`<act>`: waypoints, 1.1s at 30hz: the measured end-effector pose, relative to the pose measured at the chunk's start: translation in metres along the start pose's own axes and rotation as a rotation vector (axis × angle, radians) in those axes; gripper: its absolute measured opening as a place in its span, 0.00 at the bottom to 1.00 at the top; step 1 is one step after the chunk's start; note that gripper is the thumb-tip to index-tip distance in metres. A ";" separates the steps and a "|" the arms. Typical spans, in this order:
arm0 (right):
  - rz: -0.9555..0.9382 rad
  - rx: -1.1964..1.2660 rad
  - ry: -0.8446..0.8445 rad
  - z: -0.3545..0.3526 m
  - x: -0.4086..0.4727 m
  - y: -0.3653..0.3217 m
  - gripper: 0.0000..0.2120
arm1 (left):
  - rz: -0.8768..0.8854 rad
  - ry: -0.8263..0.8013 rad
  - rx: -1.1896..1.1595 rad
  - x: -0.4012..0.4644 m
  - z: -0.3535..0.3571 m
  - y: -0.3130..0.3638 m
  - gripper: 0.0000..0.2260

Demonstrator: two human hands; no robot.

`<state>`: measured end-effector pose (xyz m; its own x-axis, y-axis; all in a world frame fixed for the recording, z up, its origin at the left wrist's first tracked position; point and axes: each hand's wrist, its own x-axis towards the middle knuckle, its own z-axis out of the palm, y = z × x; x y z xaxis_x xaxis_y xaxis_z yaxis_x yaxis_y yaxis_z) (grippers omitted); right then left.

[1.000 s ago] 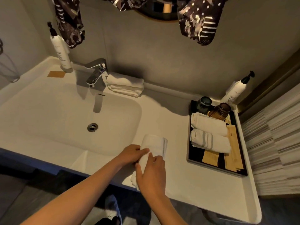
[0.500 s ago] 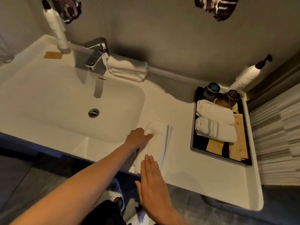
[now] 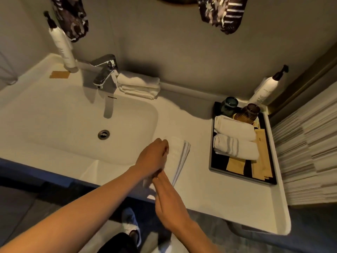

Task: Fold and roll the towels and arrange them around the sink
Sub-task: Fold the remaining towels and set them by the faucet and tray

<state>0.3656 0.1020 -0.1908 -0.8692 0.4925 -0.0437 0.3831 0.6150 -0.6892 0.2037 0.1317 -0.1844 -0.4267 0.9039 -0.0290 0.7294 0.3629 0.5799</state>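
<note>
1. A folded white towel (image 3: 177, 156) is seen lying on the counter (image 3: 209, 196) at the lower centre of the frame, just right of the sink (image 3: 54, 125) and well apart from the black tray (image 3: 212, 161) at the right.
2. The left hand (image 3: 152, 157) is laid on the towel's left edge, its fingers curled and apparently pinching the cloth; the grip itself is hidden beneath the knuckles.
3. The right hand (image 3: 169, 196) is held flat with fingers pressed together, its fingertips touching the towel's near end beside the left wrist; whether cloth is gripped cannot be told.
4. The towel is judged light, soft and limp; no shape is likely to be kept unless it is held down; stacked layers are shown along its right edge, and these could slide apart.
5. Hold is best taken at the near short end, with all layers caught together, so that a tight roll can be started.
6. The long axis is run from the near counter edge toward the upper right of the frame; the far short end is pointed toward the wall.
7. Two rolled towels (image 3: 235, 137) are already set on the tray, and a folded stack (image 3: 138, 84) is placed beside the tap (image 3: 104, 73).
</note>
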 end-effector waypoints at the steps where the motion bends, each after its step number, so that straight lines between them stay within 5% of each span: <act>1: -0.018 0.057 -0.006 -0.007 -0.004 0.006 0.25 | 0.071 -0.070 -0.014 -0.007 -0.005 -0.002 0.04; 5: -0.186 -0.306 0.095 -0.029 -0.001 0.062 0.33 | 0.243 -0.211 0.165 -0.041 -0.017 -0.015 0.13; 7: -0.131 -0.565 0.014 -0.045 0.012 0.079 0.44 | 0.201 -0.301 0.218 -0.061 -0.014 -0.015 0.25; 10: -0.187 -0.722 -0.072 -0.064 0.037 0.078 0.45 | 0.146 -0.349 0.306 -0.083 0.001 -0.005 0.35; 14: -0.130 -0.736 -0.100 -0.056 0.057 0.085 0.44 | 0.091 -0.233 0.191 -0.080 0.018 -0.010 0.27; 19: -0.035 -0.674 -0.109 -0.041 0.052 0.095 0.38 | 0.128 -0.361 0.066 -0.066 0.008 -0.044 0.21; 25: 0.027 -0.744 -0.017 -0.070 0.091 0.080 0.27 | 0.250 -0.281 0.485 -0.015 -0.019 -0.034 0.19; 28: 0.068 -0.713 0.044 -0.077 0.117 0.082 0.23 | 0.287 -0.296 0.514 0.005 -0.020 -0.034 0.29; 33: 0.199 -0.731 0.104 -0.094 0.166 0.107 0.31 | 0.385 -0.172 0.580 0.094 -0.023 -0.037 0.23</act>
<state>0.2914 0.3076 -0.2044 -0.7419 0.6701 -0.0236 0.6705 0.7417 -0.0196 0.1245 0.1979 -0.1904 -0.0261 0.9976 -0.0649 0.9983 0.0293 0.0496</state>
